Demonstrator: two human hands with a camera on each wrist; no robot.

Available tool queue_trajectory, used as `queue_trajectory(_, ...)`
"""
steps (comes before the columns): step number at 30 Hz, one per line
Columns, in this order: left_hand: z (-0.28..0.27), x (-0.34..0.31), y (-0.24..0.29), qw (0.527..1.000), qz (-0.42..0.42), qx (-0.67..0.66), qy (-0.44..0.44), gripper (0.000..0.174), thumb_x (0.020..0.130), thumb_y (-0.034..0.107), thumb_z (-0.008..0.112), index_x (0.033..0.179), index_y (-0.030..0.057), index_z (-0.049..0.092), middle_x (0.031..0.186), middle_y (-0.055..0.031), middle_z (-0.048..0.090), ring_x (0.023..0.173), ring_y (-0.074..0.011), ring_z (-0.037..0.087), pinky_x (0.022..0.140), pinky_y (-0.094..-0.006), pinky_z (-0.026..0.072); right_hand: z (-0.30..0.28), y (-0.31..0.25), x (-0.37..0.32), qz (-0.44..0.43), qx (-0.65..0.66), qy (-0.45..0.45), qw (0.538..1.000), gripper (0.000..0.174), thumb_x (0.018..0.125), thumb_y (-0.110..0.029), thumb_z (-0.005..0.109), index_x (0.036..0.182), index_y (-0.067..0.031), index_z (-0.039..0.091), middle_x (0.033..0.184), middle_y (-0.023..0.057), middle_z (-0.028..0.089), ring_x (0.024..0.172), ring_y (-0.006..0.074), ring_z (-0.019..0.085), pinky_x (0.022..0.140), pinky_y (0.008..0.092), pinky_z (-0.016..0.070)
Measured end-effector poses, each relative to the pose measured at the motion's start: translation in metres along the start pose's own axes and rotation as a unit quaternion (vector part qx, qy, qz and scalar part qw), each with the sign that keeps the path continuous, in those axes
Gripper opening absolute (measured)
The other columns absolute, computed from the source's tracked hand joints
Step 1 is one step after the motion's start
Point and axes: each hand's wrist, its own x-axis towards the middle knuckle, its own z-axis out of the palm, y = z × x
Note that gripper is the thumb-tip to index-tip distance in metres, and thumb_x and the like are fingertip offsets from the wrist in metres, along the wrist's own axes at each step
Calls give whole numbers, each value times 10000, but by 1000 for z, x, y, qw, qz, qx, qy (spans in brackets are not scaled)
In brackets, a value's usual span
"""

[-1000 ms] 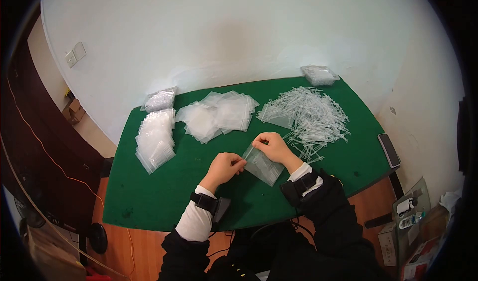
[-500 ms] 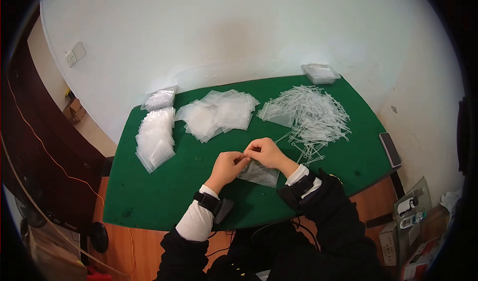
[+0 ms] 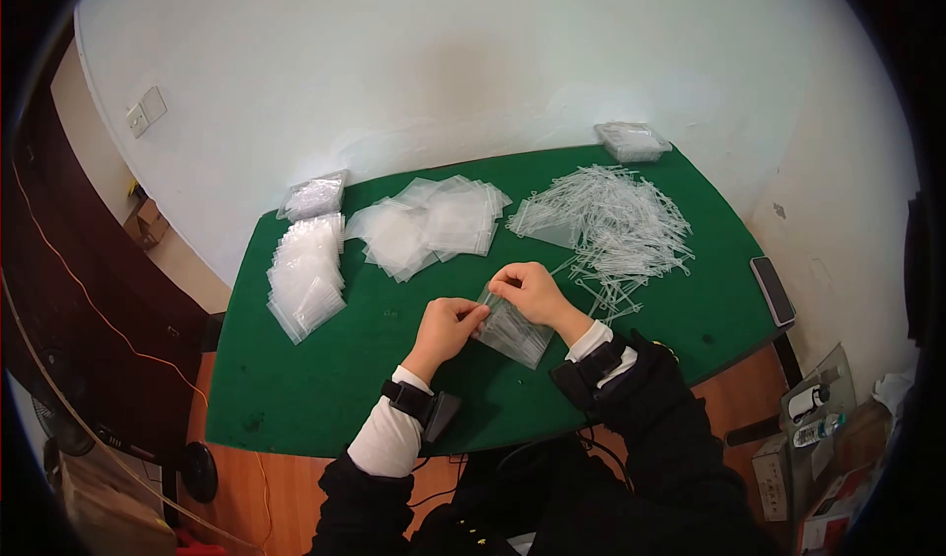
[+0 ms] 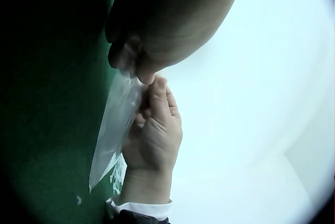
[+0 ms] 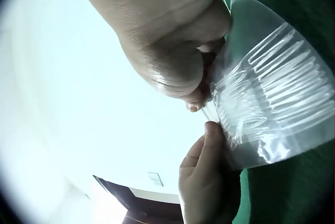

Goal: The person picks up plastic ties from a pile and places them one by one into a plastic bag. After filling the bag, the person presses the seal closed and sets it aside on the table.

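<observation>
Both hands hold a clear zip-top plastic bag (image 3: 517, 341) by its upper edge, over the near middle of the green table. My left hand (image 3: 443, 335) pinches the left end of that edge between thumb and fingers. Further along the same edge, my right hand (image 3: 534, 295) pinches it too. In the right wrist view, a row of thin clear plastic sticks (image 5: 288, 85) lies side by side inside the bag. The left wrist view has the bag hanging tilted below the fingers, its lower corner pointing down toward the tablecloth.
A heap of loose clear plastic sticks (image 3: 631, 226) lies at the right. Flat plastic bags (image 3: 434, 223) are spread at the back middle, and a fanned stack of filled bags (image 3: 307, 275) at the left. Clear boxes (image 3: 315, 195) stand at the back corners. A phone (image 3: 772, 291) lies on the right edge.
My hands came together at the bag's upper edge, then the right hand slid slightly up and away along it. The bag swung and turned with them.
</observation>
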Motion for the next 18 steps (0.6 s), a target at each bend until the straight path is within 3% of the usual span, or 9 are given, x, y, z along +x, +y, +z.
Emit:
queue_trajectory(7,-1,0,3,1000,-21,-6,-7,203,825,152,591,803,-44,639,612,-16,588,509,-67,522,490,-206,429,-12,6,4,-7,-18,49,999,135,756,-106,608,768,27,628,631,40,600,570,77,516,536,228,416)
queue_trajectory(10,-3,0,2,999,-28,-18,-6,204,825,150,590,809,-47,640,614,-20,590,513,-68,531,493,-209,436,-14,11,6,1,-3,62,998,109,775,-85,608,788,22,621,628,-4,561,581,49,480,534,206,391)
queue_trajectory(15,-3,-1,2,999,-31,3,-12,203,822,142,590,807,-54,638,618,-30,595,516,-73,541,494,-213,444,-15,10,6,33,-29,33,999,111,781,-92,611,833,5,622,682,10,580,602,53,498,552,198,406)
queue_trajectory(18,-3,-1,1,999,-27,28,-8,202,820,140,591,807,-56,637,617,-36,597,517,-77,546,495,-215,446,-10,0,3,-60,-61,94,992,137,745,-115,616,833,-9,620,745,53,595,702,151,553,639,269,441)
